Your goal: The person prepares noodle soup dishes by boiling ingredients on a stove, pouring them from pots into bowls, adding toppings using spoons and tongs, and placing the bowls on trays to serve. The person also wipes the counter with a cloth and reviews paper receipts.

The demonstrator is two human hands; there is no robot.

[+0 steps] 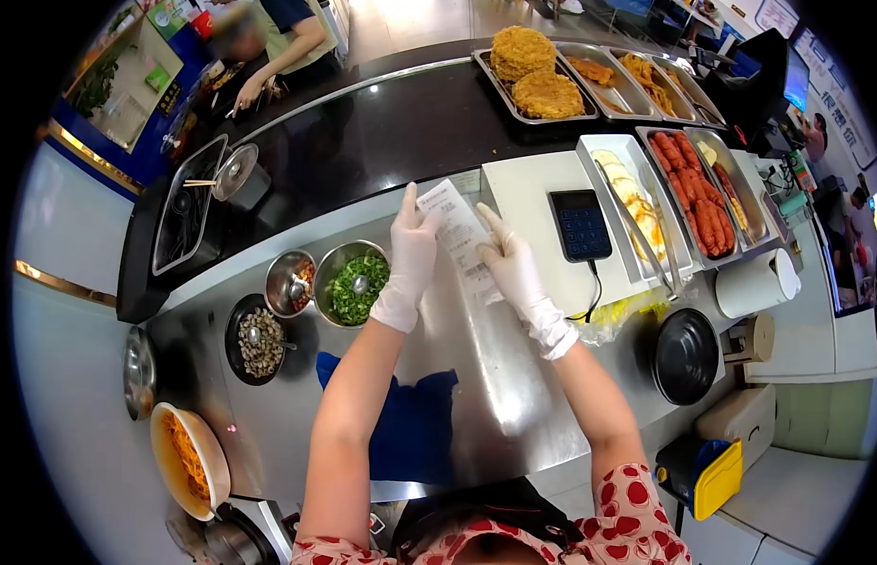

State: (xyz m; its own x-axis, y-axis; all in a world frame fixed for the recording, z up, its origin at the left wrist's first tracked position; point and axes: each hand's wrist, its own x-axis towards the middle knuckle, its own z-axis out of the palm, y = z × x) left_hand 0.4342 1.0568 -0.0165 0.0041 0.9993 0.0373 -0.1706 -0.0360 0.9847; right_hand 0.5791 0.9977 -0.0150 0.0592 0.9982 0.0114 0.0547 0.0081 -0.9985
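A long white printed receipt (454, 229) is held up between my two gloved hands over the steel counter. My left hand (412, 254) pinches its left edge near the top, beside the bowl of chopped green onion (357, 290). On the right edge, my right hand (514, 268) grips the paper with thumb and fingers. The receipt's lower end hangs above the steel surface. Right of my right hand, a black keypad device (581, 226) with a cable lies on a white board.
Trays of fried patties (547, 99), sausages (707, 212) and eggs with tongs (636, 202) stand at the back right. A black bowl (685, 356) is at the right, a blue cloth (415, 428) in front. At the upper left, another person (302, 38) works behind the dark ledge.
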